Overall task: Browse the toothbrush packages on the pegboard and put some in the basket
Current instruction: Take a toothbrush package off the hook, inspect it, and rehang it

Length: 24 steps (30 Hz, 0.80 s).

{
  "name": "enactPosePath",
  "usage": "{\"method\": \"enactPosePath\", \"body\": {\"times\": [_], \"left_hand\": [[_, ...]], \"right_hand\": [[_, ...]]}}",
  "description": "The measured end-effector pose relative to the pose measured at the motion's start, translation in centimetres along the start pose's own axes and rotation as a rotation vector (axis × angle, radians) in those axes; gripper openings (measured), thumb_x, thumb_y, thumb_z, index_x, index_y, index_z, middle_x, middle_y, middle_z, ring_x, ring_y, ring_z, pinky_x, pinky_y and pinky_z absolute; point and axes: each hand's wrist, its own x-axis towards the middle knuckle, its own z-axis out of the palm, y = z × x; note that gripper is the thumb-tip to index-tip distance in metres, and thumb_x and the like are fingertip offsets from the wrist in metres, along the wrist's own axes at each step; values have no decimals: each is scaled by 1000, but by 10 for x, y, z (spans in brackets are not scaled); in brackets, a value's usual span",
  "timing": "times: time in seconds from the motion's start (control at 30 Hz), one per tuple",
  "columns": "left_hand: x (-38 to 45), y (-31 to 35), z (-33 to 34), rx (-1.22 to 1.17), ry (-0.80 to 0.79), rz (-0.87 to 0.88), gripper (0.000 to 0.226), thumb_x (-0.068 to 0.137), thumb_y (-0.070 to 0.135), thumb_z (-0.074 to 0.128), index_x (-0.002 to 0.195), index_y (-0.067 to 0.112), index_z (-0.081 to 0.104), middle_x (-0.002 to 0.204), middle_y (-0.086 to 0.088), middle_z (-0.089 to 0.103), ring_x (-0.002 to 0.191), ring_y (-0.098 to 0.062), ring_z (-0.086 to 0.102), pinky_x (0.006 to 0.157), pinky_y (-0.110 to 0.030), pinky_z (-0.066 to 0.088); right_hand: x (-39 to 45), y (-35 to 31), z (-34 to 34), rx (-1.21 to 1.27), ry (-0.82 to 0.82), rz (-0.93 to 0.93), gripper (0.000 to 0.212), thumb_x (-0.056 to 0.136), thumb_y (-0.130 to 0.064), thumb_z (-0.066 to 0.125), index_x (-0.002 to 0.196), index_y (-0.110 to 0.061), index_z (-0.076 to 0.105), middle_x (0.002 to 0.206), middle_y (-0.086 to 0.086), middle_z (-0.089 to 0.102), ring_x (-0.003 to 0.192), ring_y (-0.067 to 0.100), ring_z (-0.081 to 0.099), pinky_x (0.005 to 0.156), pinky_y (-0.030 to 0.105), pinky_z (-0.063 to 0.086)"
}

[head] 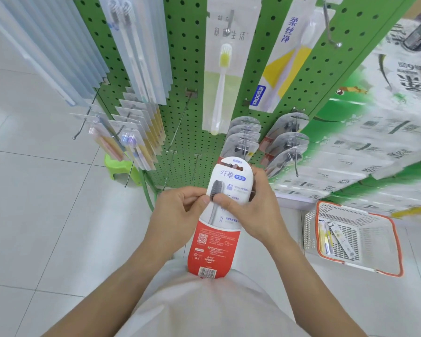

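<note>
In both hands (219, 210), toothbrush package (216, 242) upright.

One head-worn wide-angle view looks steeply down, close over the pegboard (192, 69) and tiled floor (46, 215).

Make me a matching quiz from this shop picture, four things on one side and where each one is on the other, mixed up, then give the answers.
Things:
1. red and white toothbrush pack
2. basket
3. green stool
4. yellow-headed toothbrush pack

Places:
A. hanging on the green pegboard
B. on the floor, right of the person
C. held in the left hand and right hand
D. on the floor, at the left of the pegboard's foot

Pairs: 1-C, 2-B, 3-D, 4-A
</note>
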Motion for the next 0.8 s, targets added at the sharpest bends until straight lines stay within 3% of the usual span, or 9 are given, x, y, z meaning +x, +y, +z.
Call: {"method": "enactPosePath", "body": {"times": [0.1,0.17,0.27,0.37,0.5,0.63,0.73,0.8], "left_hand": [[2,-2,0,-2,4,1,17,94,14,68,96,29,75,88,9,79,78,-8,75,77,-39,62],[2,-1,1,-6,9,7,19,93,14,69,92,32,74,88,10,79,80,-6,74,77,-37,62],[2,0,1,-10,12,20,21,93,13,69,88,33,74,84,11,79,77,-6,74,74,-34,61],[2,3,-3,-93,69,31,21,94,7,68,89,26,75,81,9,79,72,-12,75,66,-29,61],[1,13,-6,-253,162,22,21,94,1,65,87,19,72,68,11,75,54,-8,70,50,-17,54],[5,12,-8,-266,220,21,24,93,3,67,84,24,72,69,11,76,56,-10,71,50,-18,53],[8,10,-9,-280,232,20,22,93,3,67,85,23,72,71,9,76,59,-10,71,51,-20,55],[9,12,-9,-262,218,26,22,93,3,67,89,24,69,72,11,76,61,-8,71,51,-20,56]], "right_hand": [[-6,2,1,149,22,-26,33,91,-29,74,120,-35,59,99,-9,76,83,10,73,63,26,54],[-6,2,0,192,39,-29,24,96,-30,65,119,-35,61,95,-3,78,79,14,73,60,24,52],[-7,2,0,238,1,-3,32,96,-26,67,126,-27,58,97,-1,78,80,15,73,61,25,53],[-13,8,-1,165,-53,6,42,84,-19,82,118,-29,59,98,1,76,78,27,72,56,32,55],[-28,17,6,204,-228,46,52,68,-18,92,112,-27,68,104,1,78,93,28,75,83,51,61],[-34,20,4,162,-330,42,64,60,-5,97,114,-23,67,102,2,78,95,26,75,87,48,60],[-33,18,-2,161,-333,44,51,69,-8,93,112,-22,69,102,0,78,93,23,74,84,39,60],[-32,17,-4,183,-327,37,35,79,-19,87,112,-23,72,104,1,78,95,28,74,85,46,60]]}}
